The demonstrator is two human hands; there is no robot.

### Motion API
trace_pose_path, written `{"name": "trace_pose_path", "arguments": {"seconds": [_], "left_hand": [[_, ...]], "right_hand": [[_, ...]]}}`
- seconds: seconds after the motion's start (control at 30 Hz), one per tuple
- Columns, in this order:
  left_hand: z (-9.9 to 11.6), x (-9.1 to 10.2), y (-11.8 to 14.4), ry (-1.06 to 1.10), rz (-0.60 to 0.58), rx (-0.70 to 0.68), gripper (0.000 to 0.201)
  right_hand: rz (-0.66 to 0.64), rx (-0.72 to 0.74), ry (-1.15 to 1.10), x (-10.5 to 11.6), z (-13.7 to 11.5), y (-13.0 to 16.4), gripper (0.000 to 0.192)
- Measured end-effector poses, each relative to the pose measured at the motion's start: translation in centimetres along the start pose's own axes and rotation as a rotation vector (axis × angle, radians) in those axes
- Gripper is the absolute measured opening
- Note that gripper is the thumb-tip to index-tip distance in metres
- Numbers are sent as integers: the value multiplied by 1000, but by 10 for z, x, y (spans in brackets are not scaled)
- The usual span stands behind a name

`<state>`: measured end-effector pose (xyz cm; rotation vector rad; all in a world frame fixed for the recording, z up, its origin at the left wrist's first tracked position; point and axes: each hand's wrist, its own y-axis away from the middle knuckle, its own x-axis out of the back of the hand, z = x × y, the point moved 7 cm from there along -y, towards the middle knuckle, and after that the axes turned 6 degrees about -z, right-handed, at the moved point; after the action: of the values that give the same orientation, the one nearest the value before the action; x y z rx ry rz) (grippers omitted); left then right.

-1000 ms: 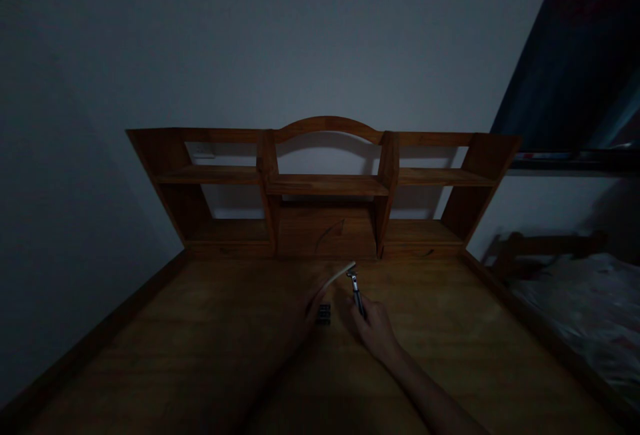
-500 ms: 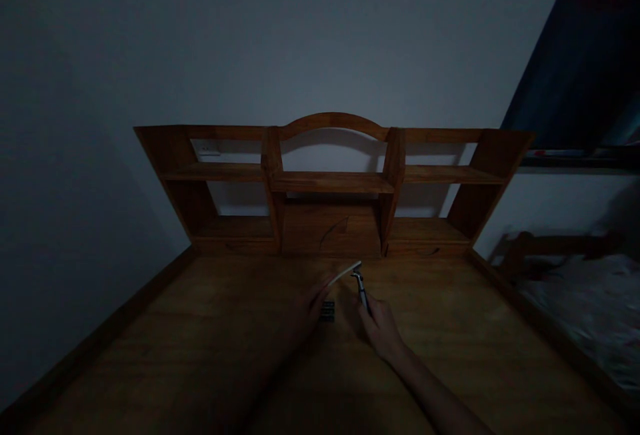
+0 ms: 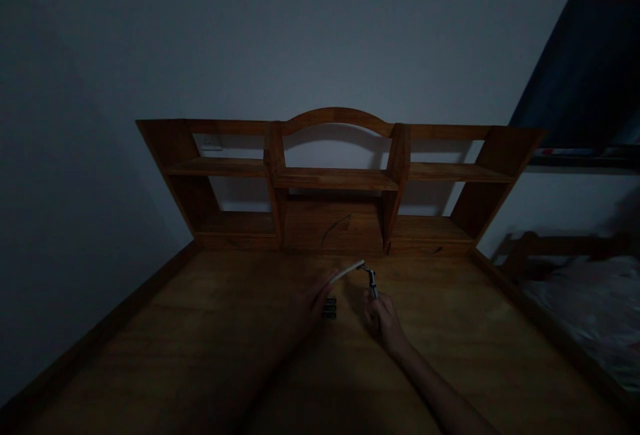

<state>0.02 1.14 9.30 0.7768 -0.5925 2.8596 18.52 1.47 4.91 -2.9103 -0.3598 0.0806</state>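
Note:
My left hand (image 3: 311, 303) is closed on one end of a thin white strip (image 3: 346, 271), which slants up to the right above the desk. My right hand (image 3: 384, 320) is wrapped round the handle of a silver and dark razor (image 3: 373, 283). The razor's small head meets or nearly meets the far tip of the strip; the dim light hides whether they touch. Beside my left fingers, small dark ribbed pieces (image 3: 329, 308) lie in a short stack of rows on the wooden desk (image 3: 425, 368). My left fingers are partly lost in shadow.
A wooden shelf unit (image 3: 335, 179) with an arched top stands along the desk's back edge. Raised wooden rims run down both sides. A wall socket (image 3: 211, 143) shows behind the left shelves. At right lies a pale plastic-like heap (image 3: 590, 308) below a dark window.
The razor has shifted right and tilted, its head now turned left against or near the strip's tip. My right hand moved slightly right. The camera view has shifted a little.

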Motion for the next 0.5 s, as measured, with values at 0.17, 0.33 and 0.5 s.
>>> {"name": "trace_pose_path", "arguments": {"seconds": [0.17, 0.33, 0.5], "left_hand": [[0, 0, 1, -35, 33, -67, 40], [1, -7, 3, -94, -40, -80, 41], [-14, -6, -4, -41, 13, -52, 39]], "right_hand": [[-173, -160, -401, -18, 10, -6, 27], [-269, -252, -479, -26, 8, -5, 30], [-279, -276, -463, -20, 8, -6, 31]]}}
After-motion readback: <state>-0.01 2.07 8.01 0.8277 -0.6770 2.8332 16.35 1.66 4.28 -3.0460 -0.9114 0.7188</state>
